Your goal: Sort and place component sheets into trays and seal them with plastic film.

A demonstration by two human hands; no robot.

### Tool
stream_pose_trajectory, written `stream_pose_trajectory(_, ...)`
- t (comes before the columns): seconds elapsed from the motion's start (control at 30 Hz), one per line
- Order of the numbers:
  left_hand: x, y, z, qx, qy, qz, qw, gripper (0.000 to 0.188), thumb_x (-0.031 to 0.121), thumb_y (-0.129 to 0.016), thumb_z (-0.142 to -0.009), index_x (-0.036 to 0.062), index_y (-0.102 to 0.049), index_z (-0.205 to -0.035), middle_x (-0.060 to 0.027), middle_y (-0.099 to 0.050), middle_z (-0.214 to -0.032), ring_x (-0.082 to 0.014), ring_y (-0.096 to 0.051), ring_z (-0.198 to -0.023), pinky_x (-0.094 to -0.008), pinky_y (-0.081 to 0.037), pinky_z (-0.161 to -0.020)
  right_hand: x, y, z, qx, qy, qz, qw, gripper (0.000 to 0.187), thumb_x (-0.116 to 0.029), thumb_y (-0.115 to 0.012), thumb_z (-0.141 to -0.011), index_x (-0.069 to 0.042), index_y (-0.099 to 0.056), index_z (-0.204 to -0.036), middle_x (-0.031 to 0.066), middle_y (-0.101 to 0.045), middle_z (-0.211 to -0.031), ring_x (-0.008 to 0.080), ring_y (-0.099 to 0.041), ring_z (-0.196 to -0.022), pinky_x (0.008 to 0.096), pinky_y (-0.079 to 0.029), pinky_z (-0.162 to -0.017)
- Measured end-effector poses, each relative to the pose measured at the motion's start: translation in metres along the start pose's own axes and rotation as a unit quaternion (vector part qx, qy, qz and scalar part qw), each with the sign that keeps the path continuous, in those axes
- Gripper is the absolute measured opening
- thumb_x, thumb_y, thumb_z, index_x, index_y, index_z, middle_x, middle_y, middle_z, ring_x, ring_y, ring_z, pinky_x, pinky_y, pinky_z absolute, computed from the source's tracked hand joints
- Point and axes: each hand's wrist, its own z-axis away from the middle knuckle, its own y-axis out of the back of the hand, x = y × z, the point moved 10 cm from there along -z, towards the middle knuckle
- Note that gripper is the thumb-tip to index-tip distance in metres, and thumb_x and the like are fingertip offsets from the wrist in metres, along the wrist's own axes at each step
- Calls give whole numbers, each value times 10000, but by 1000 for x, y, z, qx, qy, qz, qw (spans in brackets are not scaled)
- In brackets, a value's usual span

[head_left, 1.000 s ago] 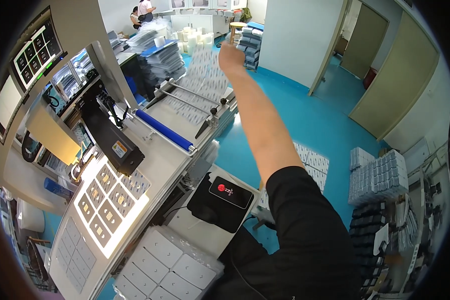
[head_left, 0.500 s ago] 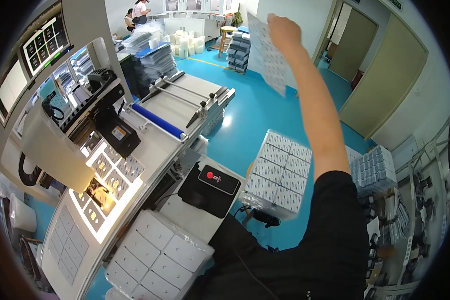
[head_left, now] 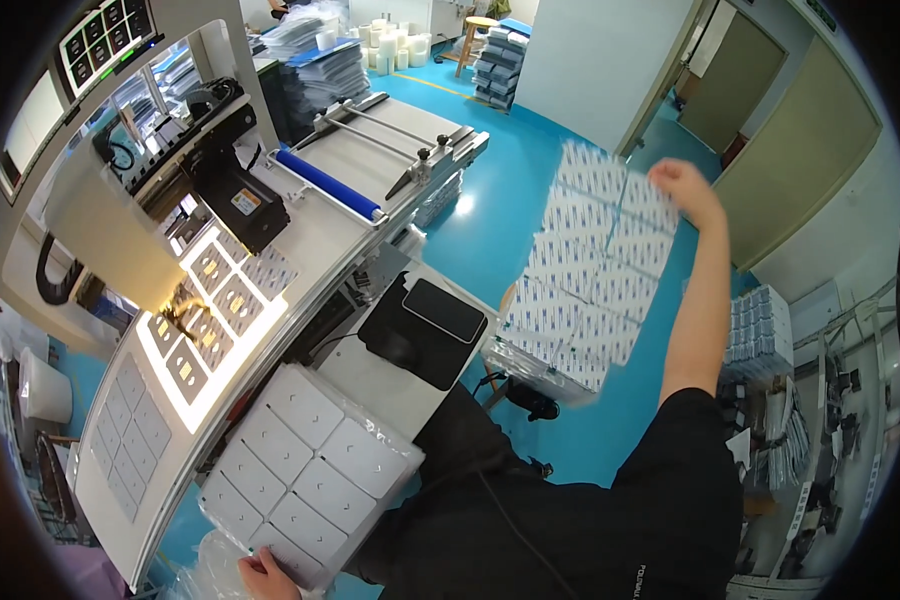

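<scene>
We hold a sheet of white squares over a stack while the other hand rests on a tray.

Largest first: the long lit desk (head_left: pixel 300 270) runs along our left; the sheet (head_left: pixel 595 270) hangs tilted above the stack (head_left: pixel 540 365) over the blue floor, our right hand (head_left: pixel 682 188) pinching its top edge; our left hand (head_left: pixel 267 577), fingers curled, grips the near edge of the white tray (head_left: pixel 310 470).
</scene>
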Motion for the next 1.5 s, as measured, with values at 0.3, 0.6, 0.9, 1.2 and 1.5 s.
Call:
stream_pose_trajectory(0.3, -7, -5, 10, -74, -22, -56, 995, 555, 502, -648, -1030, -26, -732, -1177, -309, -740, -1136, -503, -693, -1070, -559, -530, -942, 218, -137, 45, 1, -164, 15, 986, 145, -167, -772, -965, -42, -786, -1037, 52, -760, -898, 158, -663, -775, 368, -540, -694)
stream_pose_trajectory(0.6, -12, -4, 8, -44, -58, -8, 997, 444, 369, -575, -1079, -37, -713, -1195, -314, -730, -1142, -519, -675, -1080, -558, -519, -959, 240, -133, 37, -27, -132, 39, 990, 154, -154, -757, -964, -23, -784, -1042, 98, -770, -909, 196, -688, -791, 390, -557, -726)
stream_pose_trajectory(0.9, -36, -5, 0, 4, -69, 41, 997, 448, 383, -612, -1080, -59, -662, -1129, -222, -731, -872, -380, -737, -827, -483, -561, -726, 228, -144, 41, -1, -143, 57, 988, 131, -132, -783, -934, -20, -792, -1002, 86, -743, -866, 194, -674, -766, 401, -552, -704)
stream_pose_trajectory(1.2, -30, -26, 30, -149, 8, 304, 941, 420, 312, -724, -1065, -81, -640, -1183, -117, -729, -751, -155, -681, -591, -281, -482, -489, 212, -126, 27, 59, -105, 174, 977, 202, -155, -806, -890, -3, -768, -1017, 149, -782, -915, 276, -751, -831, 432, -581, -734)
stream_pose_trajectory(1.5, -37, -49, 37, -218, -50, 333, 916, 274, 224, -692, -1030, -34, -783, -1032, -68, -814, -855, -133, -730, -721, -297, -549, -627, -46, -187, 26, 23, 95, -50, 994, 208, -146, -703, -1050, 29, -713, -1160, 95, -744, -1023, 164, -671, -950, 342, -550, -873)
